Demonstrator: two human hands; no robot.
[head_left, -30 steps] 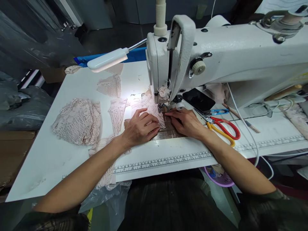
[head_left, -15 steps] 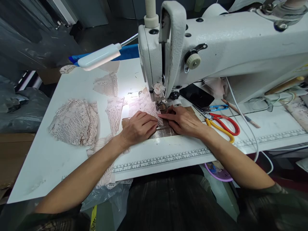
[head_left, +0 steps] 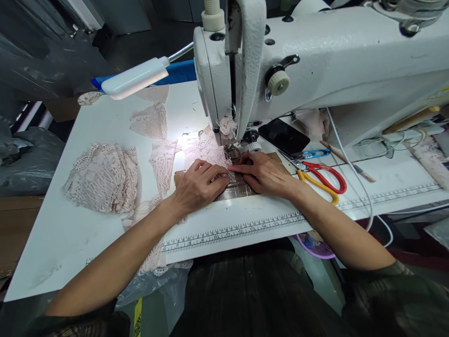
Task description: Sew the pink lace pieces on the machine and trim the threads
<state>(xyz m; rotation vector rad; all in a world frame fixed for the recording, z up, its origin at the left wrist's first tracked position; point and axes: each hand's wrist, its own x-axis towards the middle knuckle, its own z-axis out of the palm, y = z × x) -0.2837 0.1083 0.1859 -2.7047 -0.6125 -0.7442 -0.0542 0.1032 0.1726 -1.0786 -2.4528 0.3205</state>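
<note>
A white sewing machine stands on the white table. Under its needle lies a piece of pale pink lace. My left hand rests flat on the lace just left of the presser foot, fingers stretched out. My right hand lies palm down to the right of the foot, its fingertips pressing the lace edge against the metal plate. The two hands nearly touch at the fingertips.
A heap of pink lace pieces lies at the left, with more pieces behind. A lamp shines on the needle area. Red and yellow scissors, blue snips and a black phone lie to the right. A ruler strip edges the table.
Both hands have stayed on the lace and shifted slightly toward the needle. My head has moved closer and to the right, so the machine looms larger.
</note>
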